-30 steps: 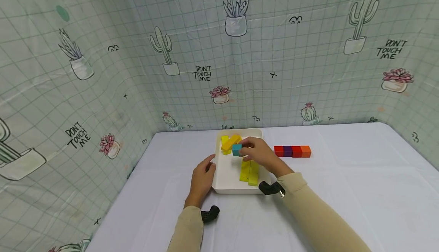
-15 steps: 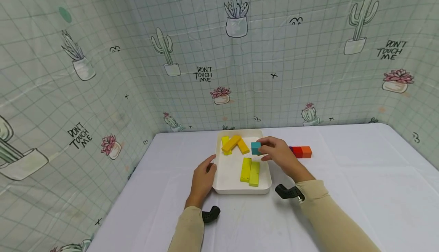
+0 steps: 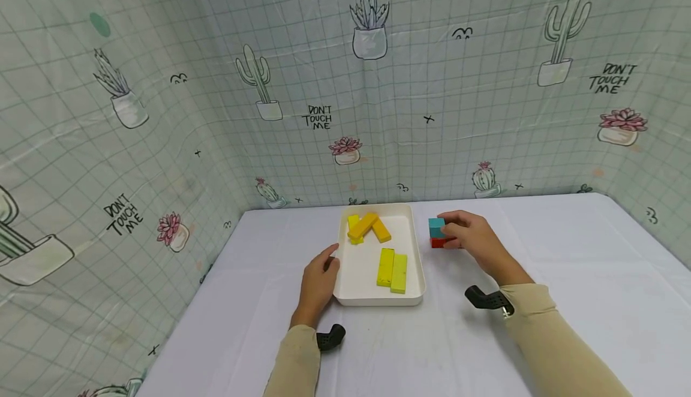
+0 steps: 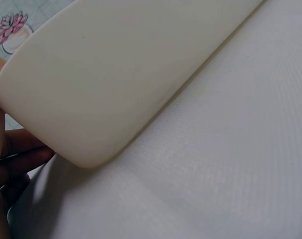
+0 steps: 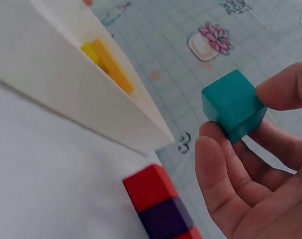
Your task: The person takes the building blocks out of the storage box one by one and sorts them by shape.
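In the head view my right hand [image 3: 477, 238] pinches a teal cube [image 3: 436, 227] between thumb and fingertips. The right wrist view shows the teal cube [image 5: 233, 104] gripped at its sides. It overlaps the left end of a row of coloured cubes, where a red cube [image 3: 436, 243] shows beneath it. A red cube [image 5: 150, 186] and a purple cube [image 5: 166, 218] show below it in the right wrist view. My left hand [image 3: 318, 283] rests against the left side of the white tray [image 3: 356, 277], its fingers loosely bent at the outer wall.
Inside the tray lie two lime-yellow blocks [image 3: 385, 267] side by side near the front. Behind them, an orange-yellow block [image 3: 363, 226] lies across others. A white cloth [image 3: 378, 349] covers the table, with a cactus-print cloth [image 3: 421, 73] standing behind.
My right hand has carried the teal cube rightward from above the tray, past its right rim, to the left end of the cube row. The left hand and tray stay put.
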`<action>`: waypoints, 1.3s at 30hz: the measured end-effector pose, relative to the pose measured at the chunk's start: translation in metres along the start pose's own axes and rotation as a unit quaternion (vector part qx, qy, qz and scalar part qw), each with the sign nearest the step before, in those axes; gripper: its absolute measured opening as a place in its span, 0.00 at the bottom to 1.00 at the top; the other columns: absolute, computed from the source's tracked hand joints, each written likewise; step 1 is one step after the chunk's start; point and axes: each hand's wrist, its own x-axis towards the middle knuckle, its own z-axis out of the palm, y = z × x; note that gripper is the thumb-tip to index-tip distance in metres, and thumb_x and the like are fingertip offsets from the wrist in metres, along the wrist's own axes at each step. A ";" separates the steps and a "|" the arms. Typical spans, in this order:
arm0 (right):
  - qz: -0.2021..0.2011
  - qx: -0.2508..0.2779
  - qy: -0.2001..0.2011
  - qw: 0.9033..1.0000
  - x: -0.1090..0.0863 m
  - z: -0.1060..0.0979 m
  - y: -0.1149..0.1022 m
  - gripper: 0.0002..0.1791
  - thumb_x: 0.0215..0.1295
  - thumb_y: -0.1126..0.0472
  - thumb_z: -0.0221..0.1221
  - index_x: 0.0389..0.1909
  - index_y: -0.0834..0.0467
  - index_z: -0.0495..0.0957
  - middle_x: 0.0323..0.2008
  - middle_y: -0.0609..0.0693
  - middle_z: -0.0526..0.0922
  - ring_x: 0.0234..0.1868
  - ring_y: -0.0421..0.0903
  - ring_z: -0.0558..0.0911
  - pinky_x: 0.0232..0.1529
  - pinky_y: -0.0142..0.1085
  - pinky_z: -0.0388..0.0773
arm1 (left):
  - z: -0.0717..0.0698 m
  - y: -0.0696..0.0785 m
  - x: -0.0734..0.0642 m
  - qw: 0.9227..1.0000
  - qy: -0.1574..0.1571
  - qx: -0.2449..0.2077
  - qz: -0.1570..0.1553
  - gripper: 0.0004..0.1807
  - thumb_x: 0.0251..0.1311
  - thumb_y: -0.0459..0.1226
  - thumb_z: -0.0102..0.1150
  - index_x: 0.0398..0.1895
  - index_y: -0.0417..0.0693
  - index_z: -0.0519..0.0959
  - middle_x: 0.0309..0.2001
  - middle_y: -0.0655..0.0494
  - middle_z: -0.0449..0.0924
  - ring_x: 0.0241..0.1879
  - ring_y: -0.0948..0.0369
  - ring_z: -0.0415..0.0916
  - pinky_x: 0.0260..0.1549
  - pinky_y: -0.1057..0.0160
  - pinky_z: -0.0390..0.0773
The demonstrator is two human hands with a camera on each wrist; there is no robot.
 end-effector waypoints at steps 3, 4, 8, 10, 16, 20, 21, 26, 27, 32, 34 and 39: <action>0.007 -0.009 0.006 1.000 -0.002 -0.013 0.005 0.26 0.72 0.59 0.52 0.68 0.64 0.69 0.64 0.64 0.70 0.51 0.59 0.80 0.47 0.35 0.81 | -0.001 -0.001 0.000 1.000 -0.001 -0.003 0.001 0.22 0.73 0.41 0.51 0.68 0.59 0.75 0.50 0.55 0.81 0.48 0.57 0.75 0.54 0.50 0.75; 0.011 -0.015 0.008 1.000 -0.003 -0.017 0.006 0.27 0.72 0.58 0.52 0.69 0.64 0.68 0.65 0.64 0.69 0.51 0.59 0.80 0.47 0.34 0.81 | -0.001 -0.001 -0.001 1.000 -0.001 -0.004 0.000 0.22 0.73 0.40 0.51 0.68 0.59 0.75 0.50 0.54 0.81 0.48 0.57 0.75 0.54 0.50 0.75; 0.028 -0.033 0.015 0.999 -0.007 -0.032 0.011 0.28 0.74 0.54 0.51 0.71 0.62 0.67 0.68 0.63 0.66 0.50 0.57 0.81 0.47 0.31 0.80 | -0.002 0.000 -0.001 1.000 0.001 -0.006 -0.001 0.22 0.73 0.40 0.52 0.68 0.59 0.75 0.50 0.54 0.81 0.47 0.57 0.75 0.54 0.50 0.75; 0.032 -0.041 0.019 0.998 -0.008 -0.039 0.013 0.29 0.75 0.53 0.49 0.72 0.61 0.66 0.68 0.63 0.66 0.50 0.57 0.82 0.47 0.30 0.79 | -0.002 0.000 0.000 1.000 0.000 -0.007 -0.001 0.22 0.73 0.40 0.52 0.68 0.59 0.75 0.50 0.54 0.81 0.47 0.57 0.75 0.54 0.50 0.75; 0.034 -0.046 0.022 0.998 -0.010 -0.054 0.022 0.30 0.77 0.52 0.46 0.74 0.62 0.63 0.67 0.65 0.66 0.53 0.60 0.81 0.52 0.34 0.79 | -0.001 0.000 0.000 1.000 -0.002 -0.010 -0.002 0.22 0.73 0.41 0.52 0.68 0.59 0.75 0.51 0.54 0.81 0.48 0.57 0.75 0.55 0.50 0.75; 0.043 -0.038 0.025 0.998 -0.010 -0.061 0.027 0.30 0.77 0.52 0.46 0.74 0.61 0.62 0.68 0.65 0.64 0.57 0.62 0.76 0.54 0.38 0.78 | -0.001 0.000 0.000 1.000 -0.003 -0.009 -0.003 0.22 0.73 0.41 0.52 0.68 0.59 0.75 0.50 0.54 0.81 0.48 0.57 0.75 0.55 0.50 0.75; 0.045 -0.038 0.026 0.998 -0.010 -0.062 0.028 0.31 0.77 0.52 0.45 0.75 0.61 0.62 0.69 0.66 0.64 0.58 0.63 0.76 0.53 0.36 0.79 | -0.001 0.000 -0.001 1.000 -0.003 -0.008 0.000 0.22 0.73 0.40 0.52 0.68 0.59 0.75 0.50 0.54 0.81 0.48 0.57 0.75 0.55 0.50 0.75; 0.051 -0.039 0.035 0.997 -0.014 -0.071 0.029 0.31 0.77 0.51 0.44 0.75 0.63 0.61 0.69 0.67 0.63 0.61 0.63 0.72 0.50 0.33 0.79 | 0.000 0.001 0.000 1.000 -0.003 -0.008 -0.008 0.22 0.73 0.41 0.51 0.68 0.59 0.75 0.51 0.54 0.81 0.48 0.57 0.75 0.55 0.50 0.75; 0.054 -0.041 0.036 0.997 -0.014 -0.073 0.030 0.31 0.77 0.51 0.43 0.75 0.63 0.60 0.69 0.67 0.63 0.61 0.63 0.73 0.50 0.33 0.79 | 0.001 0.001 0.000 1.000 -0.003 -0.009 -0.009 0.22 0.73 0.41 0.51 0.68 0.59 0.75 0.51 0.54 0.81 0.49 0.57 0.75 0.55 0.50 0.75; 0.077 -0.046 0.048 0.995 -0.015 -0.084 0.036 0.33 0.77 0.50 0.43 0.76 0.62 0.59 0.71 0.68 0.61 0.61 0.60 0.74 0.49 0.33 0.80 | 0.001 0.001 0.001 1.000 -0.001 -0.008 -0.014 0.22 0.73 0.42 0.51 0.68 0.60 0.75 0.51 0.54 0.81 0.48 0.57 0.75 0.56 0.50 0.75; 0.083 -0.051 0.050 0.994 -0.015 -0.087 0.039 0.33 0.78 0.50 0.43 0.76 0.63 0.58 0.71 0.69 0.60 0.62 0.60 0.73 0.48 0.32 0.80 | 0.000 0.000 0.001 1.000 -0.001 -0.004 -0.010 0.22 0.73 0.41 0.51 0.68 0.60 0.75 0.50 0.54 0.81 0.48 0.57 0.75 0.55 0.50 0.75; 0.096 -0.055 0.055 0.992 -0.017 -0.092 0.046 0.33 0.77 0.52 0.43 0.76 0.65 0.56 0.72 0.71 0.56 0.65 0.63 0.69 0.46 0.31 0.81 | 0.000 0.000 0.001 1.000 0.000 0.001 -0.002 0.22 0.73 0.40 0.51 0.68 0.59 0.75 0.50 0.54 0.81 0.47 0.57 0.75 0.54 0.50 0.75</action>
